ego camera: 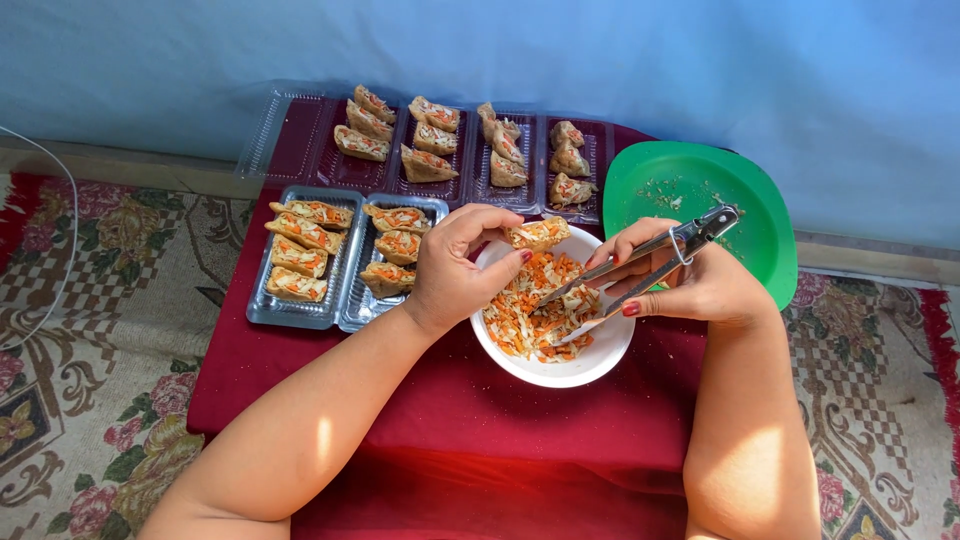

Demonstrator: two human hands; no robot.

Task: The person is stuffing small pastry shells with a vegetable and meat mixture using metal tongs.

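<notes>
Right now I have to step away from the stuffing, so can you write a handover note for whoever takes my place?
Left hand: holds a filled pocket over the white bowl.
Right hand: grip closed on metal tongs, tips in the carrot and cabbage filling.
Done: stuffed pockets fill the near tray and the far tray.
Left: the pocket in hand is not yet in a tray; the near tray's right column has room at the front. Filling remains in the bowl. The green plate holds only scraps.
</notes>
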